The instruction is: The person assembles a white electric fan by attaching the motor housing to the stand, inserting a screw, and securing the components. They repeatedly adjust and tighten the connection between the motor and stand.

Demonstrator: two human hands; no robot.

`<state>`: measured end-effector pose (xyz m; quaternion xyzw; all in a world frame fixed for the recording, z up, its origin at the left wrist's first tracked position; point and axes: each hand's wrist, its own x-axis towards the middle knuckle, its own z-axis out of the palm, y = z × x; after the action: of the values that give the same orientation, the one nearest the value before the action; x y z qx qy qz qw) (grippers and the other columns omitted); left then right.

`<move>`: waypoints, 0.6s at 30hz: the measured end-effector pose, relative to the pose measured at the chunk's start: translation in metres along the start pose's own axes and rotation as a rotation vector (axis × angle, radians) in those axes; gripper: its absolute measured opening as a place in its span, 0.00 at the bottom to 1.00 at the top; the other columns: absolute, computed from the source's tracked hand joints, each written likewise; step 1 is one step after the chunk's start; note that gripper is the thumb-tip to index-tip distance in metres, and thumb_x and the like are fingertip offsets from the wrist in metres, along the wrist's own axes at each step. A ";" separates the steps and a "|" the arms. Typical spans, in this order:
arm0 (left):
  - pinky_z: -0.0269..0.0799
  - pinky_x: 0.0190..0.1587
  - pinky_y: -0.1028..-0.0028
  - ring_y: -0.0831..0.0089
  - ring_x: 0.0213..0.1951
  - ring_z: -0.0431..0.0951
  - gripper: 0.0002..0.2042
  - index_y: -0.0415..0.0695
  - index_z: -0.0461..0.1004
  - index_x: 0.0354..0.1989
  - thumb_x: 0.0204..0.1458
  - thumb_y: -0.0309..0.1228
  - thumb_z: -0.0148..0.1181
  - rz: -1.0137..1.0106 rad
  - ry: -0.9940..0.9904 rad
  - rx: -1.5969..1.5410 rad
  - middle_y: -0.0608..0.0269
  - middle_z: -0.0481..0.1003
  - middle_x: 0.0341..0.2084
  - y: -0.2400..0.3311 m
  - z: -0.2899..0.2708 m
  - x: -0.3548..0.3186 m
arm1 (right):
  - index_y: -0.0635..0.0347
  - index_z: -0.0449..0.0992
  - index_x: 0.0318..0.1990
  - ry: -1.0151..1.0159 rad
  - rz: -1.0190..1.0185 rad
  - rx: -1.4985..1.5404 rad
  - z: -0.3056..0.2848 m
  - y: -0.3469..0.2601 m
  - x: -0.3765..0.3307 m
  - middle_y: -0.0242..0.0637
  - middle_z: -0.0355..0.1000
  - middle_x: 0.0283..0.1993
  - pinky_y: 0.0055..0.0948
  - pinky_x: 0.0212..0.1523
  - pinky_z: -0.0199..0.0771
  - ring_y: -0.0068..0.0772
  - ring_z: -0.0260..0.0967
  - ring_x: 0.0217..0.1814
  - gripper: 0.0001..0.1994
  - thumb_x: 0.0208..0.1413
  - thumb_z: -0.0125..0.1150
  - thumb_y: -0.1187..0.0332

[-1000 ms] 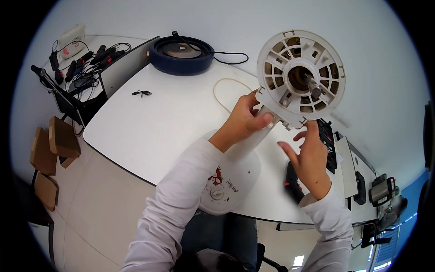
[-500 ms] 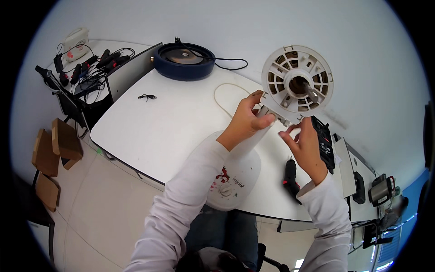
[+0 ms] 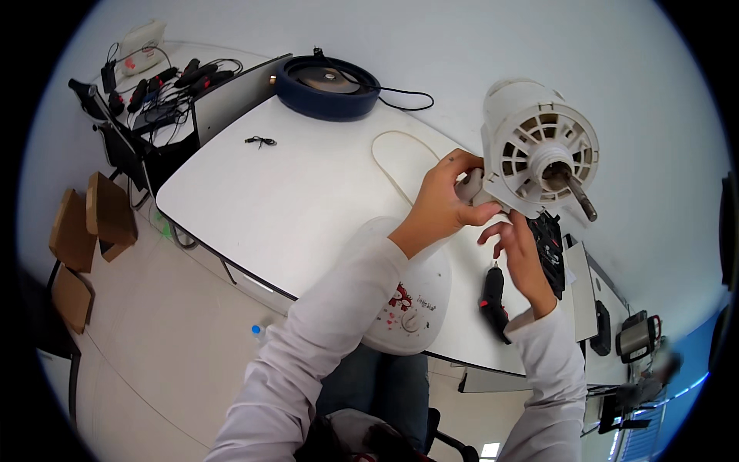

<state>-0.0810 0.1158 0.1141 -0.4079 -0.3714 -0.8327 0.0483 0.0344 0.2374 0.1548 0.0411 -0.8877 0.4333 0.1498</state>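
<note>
A white electric fan stands at the table's front edge, its bare motor head (image 3: 539, 146) tilted up, with a slotted round front and a metal shaft (image 3: 581, 197) sticking out. Its base (image 3: 408, 312) bears a cartoon print and a round dial. My left hand (image 3: 446, 199) is closed around the neck joint just below the head, thumb in front. Just under the lower edge of the housing is my right hand (image 3: 523, 258), its fingers bent and apart; its index fingertip is partly hidden there, so contact cannot be told. A black power screwdriver (image 3: 493, 304) lies below that hand.
A dark blue round appliance (image 3: 326, 88) with a black cord sits at the table's back. A small tied cable (image 3: 260, 141) lies at left. The fan's pale cord (image 3: 377, 154) loops behind. An open black tool case (image 3: 548, 246) is at right. Cardboard boxes (image 3: 112, 219) stand on the floor.
The fan head has turned and shifted to the right in view, now showing its side. Both hands have stayed with it, and the right fingers have moved in below the housing.
</note>
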 end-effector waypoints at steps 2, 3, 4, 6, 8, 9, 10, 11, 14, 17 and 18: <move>0.68 0.42 0.72 0.68 0.38 0.70 0.27 0.36 0.70 0.39 0.27 0.39 0.66 -0.023 0.000 -0.004 0.58 0.68 0.35 0.001 0.000 -0.001 | 0.66 0.61 0.49 0.190 -0.281 -0.439 0.004 0.007 -0.008 0.39 0.67 0.35 0.20 0.20 0.65 0.27 0.68 0.28 0.23 0.50 0.60 0.63; 0.68 0.42 0.71 0.68 0.39 0.70 0.28 0.36 0.70 0.39 0.28 0.39 0.66 -0.040 -0.004 0.015 0.58 0.68 0.35 0.003 -0.001 -0.003 | 0.67 0.59 0.50 0.298 -0.268 -0.378 0.006 0.006 -0.006 0.40 0.66 0.36 0.22 0.22 0.69 0.28 0.69 0.29 0.25 0.44 0.64 0.75; 0.68 0.42 0.71 0.68 0.39 0.71 0.28 0.36 0.70 0.39 0.28 0.39 0.66 -0.057 -0.010 0.033 0.57 0.68 0.35 0.004 0.001 -0.003 | 0.67 0.62 0.47 0.283 -0.232 -0.410 -0.004 0.017 -0.007 0.41 0.66 0.38 0.21 0.22 0.69 0.28 0.69 0.29 0.19 0.47 0.60 0.75; 0.68 0.43 0.70 0.66 0.39 0.71 0.29 0.35 0.70 0.40 0.28 0.40 0.67 -0.056 -0.013 0.081 0.56 0.68 0.36 0.003 0.000 -0.003 | 0.66 0.65 0.42 0.173 -0.372 -0.634 -0.014 0.021 0.001 0.39 0.66 0.32 0.22 0.19 0.66 0.27 0.67 0.26 0.11 0.52 0.55 0.73; 0.68 0.43 0.70 0.65 0.39 0.71 0.30 0.35 0.70 0.40 0.27 0.41 0.67 -0.048 -0.016 0.108 0.56 0.68 0.36 -0.001 -0.004 -0.002 | 0.64 0.67 0.40 0.133 -0.275 -0.505 -0.020 0.027 0.011 0.37 0.65 0.27 0.22 0.17 0.63 0.27 0.66 0.25 0.09 0.56 0.49 0.68; 0.68 0.43 0.69 0.63 0.38 0.70 0.30 0.36 0.70 0.40 0.27 0.43 0.67 -0.039 -0.008 0.079 0.56 0.68 0.35 -0.004 -0.002 -0.003 | 0.62 0.68 0.39 0.114 -0.225 -0.443 -0.021 0.028 0.014 0.36 0.65 0.24 0.22 0.16 0.61 0.27 0.65 0.24 0.10 0.58 0.46 0.65; 0.68 0.43 0.69 0.63 0.39 0.70 0.30 0.36 0.70 0.40 0.27 0.43 0.67 -0.045 -0.010 0.093 0.57 0.68 0.35 -0.002 -0.001 -0.003 | 0.62 0.68 0.38 -0.052 -0.016 0.074 -0.022 0.026 0.016 0.34 0.64 0.22 0.21 0.16 0.60 0.26 0.65 0.24 0.12 0.59 0.43 0.63; 0.68 0.43 0.69 0.62 0.39 0.70 0.30 0.36 0.70 0.40 0.27 0.43 0.67 -0.052 -0.013 0.104 0.57 0.68 0.35 0.000 -0.001 -0.003 | 0.61 0.68 0.38 -0.212 0.200 0.589 -0.022 0.023 0.016 0.33 0.63 0.21 0.21 0.16 0.59 0.26 0.64 0.23 0.14 0.60 0.41 0.60; 0.68 0.43 0.69 0.62 0.39 0.70 0.30 0.38 0.71 0.39 0.26 0.43 0.67 -0.061 -0.015 0.121 0.57 0.68 0.35 0.000 -0.004 -0.003 | 0.61 0.66 0.41 -0.165 0.334 0.638 -0.013 0.006 0.013 0.33 0.64 0.24 0.19 0.17 0.59 0.27 0.65 0.25 0.17 0.61 0.37 0.57; 0.68 0.43 0.69 0.62 0.39 0.70 0.30 0.37 0.71 0.39 0.26 0.44 0.67 -0.051 -0.011 0.135 0.57 0.68 0.35 0.000 -0.008 -0.002 | 0.64 0.63 0.47 0.133 0.028 0.070 0.002 0.006 0.003 0.38 0.66 0.36 0.19 0.20 0.63 0.28 0.69 0.30 0.15 0.60 0.42 0.61; 0.68 0.43 0.68 0.62 0.39 0.70 0.30 0.37 0.71 0.39 0.26 0.45 0.67 -0.049 -0.014 0.149 0.57 0.68 0.35 0.000 -0.007 -0.002 | 0.65 0.64 0.46 0.156 -0.099 -0.153 -0.001 0.013 -0.001 0.38 0.67 0.39 0.20 0.22 0.65 0.28 0.69 0.33 0.12 0.57 0.48 0.69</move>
<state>-0.0845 0.1104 0.1098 -0.3997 -0.4424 -0.8009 0.0558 0.0325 0.2461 0.1451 0.0396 -0.9008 0.3582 0.2422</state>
